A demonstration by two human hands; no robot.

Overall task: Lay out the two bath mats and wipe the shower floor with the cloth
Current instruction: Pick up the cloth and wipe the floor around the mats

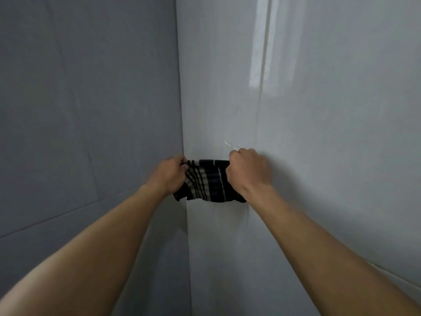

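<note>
The left hand [169, 176] and the motion-blurred right hand [247, 171] each cover an end of the striped cloth [206, 181], their fingertips hidden, while both forearms run off the bottom edge.

I see wall corner [181, 99] | left of it: dim grey tiled wall [79, 99] | right of it: glossy pale tiled wall [337, 167], bright light streak [262, 53] reflected.

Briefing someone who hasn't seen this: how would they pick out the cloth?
Find the vertical corner between two pale grey walls. In front of it, the left hand and right hand grip a bunched dark cloth; its white stripes are the only pattern.
</note>
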